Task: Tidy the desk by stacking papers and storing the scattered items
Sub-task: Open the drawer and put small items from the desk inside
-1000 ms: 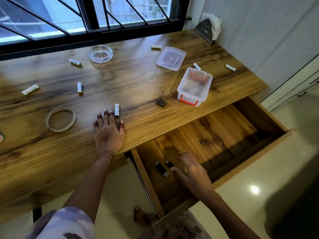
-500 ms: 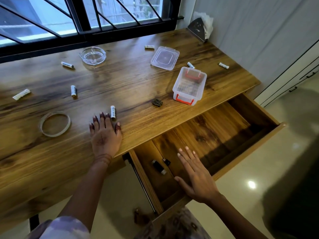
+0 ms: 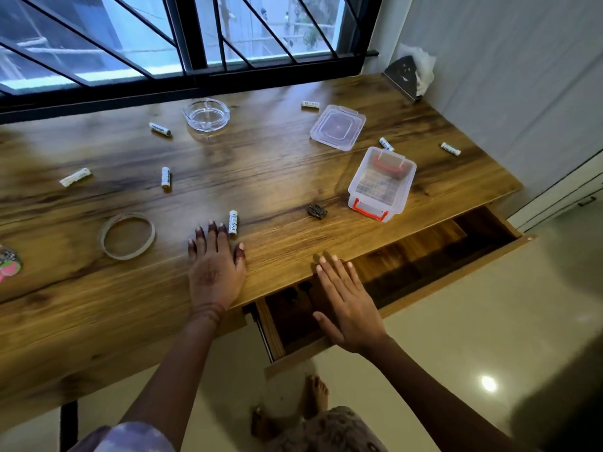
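1. On the brown wooden desk (image 3: 293,164), the clear plastic box with red latches (image 3: 381,184) stands lidless, contents unclear; its clear lid (image 3: 337,127) lies near, white batteries (image 3: 233,222) scattered.
2. Left hand (image 3: 215,269) flat, fingers slightly spread; right hand (image 3: 349,305) empty, fingers together, over the open wooden drawer (image 3: 424,265).

Soft window daylight, floor glare

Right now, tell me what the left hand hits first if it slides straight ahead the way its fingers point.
Probably the battery: it lies just ahead of the left hand, beside the index fingertip, apparently touching or nearly so. It sits slightly right of the hand's line, so the hand might graze it rather than hit it squarely.
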Demonstrator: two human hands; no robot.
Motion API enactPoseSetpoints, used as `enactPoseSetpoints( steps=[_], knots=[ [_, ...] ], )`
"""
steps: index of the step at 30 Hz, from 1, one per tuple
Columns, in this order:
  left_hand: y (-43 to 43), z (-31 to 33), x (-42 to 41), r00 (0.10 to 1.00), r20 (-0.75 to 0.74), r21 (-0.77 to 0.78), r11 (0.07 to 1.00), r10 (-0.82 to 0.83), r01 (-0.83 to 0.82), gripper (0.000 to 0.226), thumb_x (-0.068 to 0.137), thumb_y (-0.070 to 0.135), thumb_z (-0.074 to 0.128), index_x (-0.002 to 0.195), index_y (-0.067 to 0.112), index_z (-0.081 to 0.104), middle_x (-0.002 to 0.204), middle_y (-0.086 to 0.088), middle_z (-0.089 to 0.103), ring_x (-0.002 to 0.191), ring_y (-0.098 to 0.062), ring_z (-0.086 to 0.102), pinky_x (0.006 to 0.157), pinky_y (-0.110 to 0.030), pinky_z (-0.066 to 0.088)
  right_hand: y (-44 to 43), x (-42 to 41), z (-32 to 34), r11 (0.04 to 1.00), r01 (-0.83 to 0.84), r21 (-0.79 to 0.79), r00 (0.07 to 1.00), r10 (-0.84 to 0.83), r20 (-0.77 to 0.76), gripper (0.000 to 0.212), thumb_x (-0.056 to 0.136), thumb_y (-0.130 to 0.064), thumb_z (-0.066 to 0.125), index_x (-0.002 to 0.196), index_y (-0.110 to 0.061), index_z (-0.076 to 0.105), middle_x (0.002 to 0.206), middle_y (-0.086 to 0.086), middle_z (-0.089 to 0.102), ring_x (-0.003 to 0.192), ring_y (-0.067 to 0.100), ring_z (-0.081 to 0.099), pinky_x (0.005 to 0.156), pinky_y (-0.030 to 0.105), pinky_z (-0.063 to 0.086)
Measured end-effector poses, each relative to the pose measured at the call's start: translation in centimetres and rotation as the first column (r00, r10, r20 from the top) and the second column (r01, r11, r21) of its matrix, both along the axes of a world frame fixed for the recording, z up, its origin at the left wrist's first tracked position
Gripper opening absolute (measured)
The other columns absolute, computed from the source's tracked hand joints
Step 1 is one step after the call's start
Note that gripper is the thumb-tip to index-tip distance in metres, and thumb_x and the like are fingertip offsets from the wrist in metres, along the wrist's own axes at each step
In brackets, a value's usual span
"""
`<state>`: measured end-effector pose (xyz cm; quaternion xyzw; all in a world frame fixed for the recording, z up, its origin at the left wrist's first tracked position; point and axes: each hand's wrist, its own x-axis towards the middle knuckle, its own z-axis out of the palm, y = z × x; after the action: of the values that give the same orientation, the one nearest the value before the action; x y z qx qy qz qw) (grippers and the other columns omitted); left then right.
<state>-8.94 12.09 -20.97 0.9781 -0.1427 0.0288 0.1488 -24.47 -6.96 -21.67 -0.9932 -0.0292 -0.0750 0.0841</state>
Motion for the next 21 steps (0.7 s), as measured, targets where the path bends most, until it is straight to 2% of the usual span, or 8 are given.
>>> enactPoseSetpoints(
  steps=[2, 5, 8, 10, 12, 16, 18, 21],
  knots=[
    [0.0, 0.0, 0.1, 1.000, 0.000, -0.001, 1.000, 0.008, -0.008, 0.055, 0.097, 0.033, 0.034, 0.143, 0.004, 0.029, 0.152, -0.016, 0.026, 0.143, -0.033, 0.016, 0.119, -0.043, 0.008, -0.1, 1.4, 0.0, 1.000, -0.014, 0.003, 1.000, 0.014, 0.015, 0.071, 0.094, -0.054, 0.020, 0.142, -0.002, 0.027, 0.151, 0.012, 0.023, 0.143, 0.026, 0.013, 0.118, 0.041, 0.007],
    [-0.1, 0.0, 0.1, 1.000, -0.005, -0.004, 1.000, 0.014, -0.014, 0.055, 0.096, 0.033, 0.035, 0.143, 0.004, 0.028, 0.152, -0.015, 0.026, 0.143, -0.032, 0.016, 0.118, -0.042, 0.007, -0.3, 3.3, -0.3, 0.999, -0.036, -0.014, 0.998, 0.037, 0.046, 0.069, 0.095, -0.053, 0.020, 0.135, -0.001, 0.040, 0.144, 0.015, 0.040, 0.139, 0.029, 0.028, 0.117, 0.044, 0.013],
    [-0.2, 0.1, 0.1, 1.000, -0.006, -0.008, 1.000, 0.021, -0.021, 0.056, 0.096, 0.032, 0.038, 0.143, 0.004, 0.028, 0.152, -0.015, 0.026, 0.143, -0.032, 0.016, 0.118, -0.042, 0.007, -0.6, 4.8, -0.7, 0.998, -0.060, -0.033, 0.990, 0.064, 0.127, 0.066, 0.095, -0.051, 0.026, 0.123, 0.000, 0.055, 0.127, 0.017, 0.058, 0.124, 0.032, 0.049, 0.110, 0.048, 0.029],
    [-0.2, 0.2, 0.2, 1.000, -0.003, -0.011, 1.000, 0.027, -0.027, 0.055, 0.096, 0.032, 0.038, 0.143, 0.005, 0.029, 0.152, -0.015, 0.027, 0.143, -0.031, 0.016, 0.118, -0.041, 0.008, -0.7, 5.7, -0.7, 0.995, -0.085, -0.045, 0.984, 0.091, 0.154, 0.067, 0.092, -0.056, 0.030, 0.119, -0.001, 0.059, 0.120, 0.016, 0.062, 0.116, 0.032, 0.055, 0.103, 0.046, 0.040],
    [-0.1, 0.3, 0.2, 1.000, -0.006, -0.019, 0.999, 0.027, -0.027, 0.056, 0.096, 0.032, 0.038, 0.143, 0.005, 0.029, 0.152, -0.014, 0.026, 0.144, -0.030, 0.016, 0.118, -0.040, 0.006, -1.1, 6.1, -0.8, 0.986, -0.149, -0.072, 0.977, 0.158, 0.141, 0.075, 0.087, -0.064, 0.034, 0.123, -0.002, 0.055, 0.126, 0.015, 0.059, 0.120, 0.030, 0.052, 0.106, 0.044, 0.038],
    [-0.2, 0.5, 0.3, 1.000, -0.005, -0.041, 0.999, 0.023, -0.023, 0.056, 0.096, 0.032, 0.039, 0.144, 0.005, 0.028, 0.152, -0.014, 0.026, 0.144, -0.030, 0.015, 0.117, -0.038, 0.005, -2.5, 5.9, -1.0, 0.951, -0.284, -0.123, 0.954, 0.293, 0.064, 0.097, 0.077, -0.075, 0.040, 0.138, 0.000, 0.037, 0.146, 0.014, 0.037, 0.140, 0.025, 0.028, 0.115, 0.040, 0.023],
    [-0.2, 0.5, 0.3, 1.000, -0.004, -0.054, 0.998, 0.028, -0.028, 0.056, 0.095, 0.032, 0.040, 0.143, 0.005, 0.029, 0.152, -0.014, 0.027, 0.143, -0.030, 0.016, 0.117, -0.037, 0.005, -2.9, 5.9, -1.1, 0.940, -0.308, -0.144, 0.947, 0.317, 0.050, 0.096, 0.078, -0.073, 0.043, 0.140, -0.001, 0.032, 0.149, 0.013, 0.032, 0.141, 0.025, 0.022, 0.115, 0.041, 0.025],
    [-0.2, 0.4, 0.3, 1.000, -0.001, -0.047, 0.999, 0.027, -0.027, 0.056, 0.096, 0.033, 0.038, 0.143, 0.005, 0.029, 0.152, -0.014, 0.027, 0.143, -0.030, 0.017, 0.117, -0.038, 0.005, -2.9, 5.9, -1.4, 0.942, -0.301, -0.147, 0.947, 0.313, 0.073, 0.094, 0.078, -0.070, 0.047, 0.140, -0.001, 0.032, 0.148, 0.014, 0.033, 0.141, 0.025, 0.024, 0.115, 0.041, 0.026]
  ],
)
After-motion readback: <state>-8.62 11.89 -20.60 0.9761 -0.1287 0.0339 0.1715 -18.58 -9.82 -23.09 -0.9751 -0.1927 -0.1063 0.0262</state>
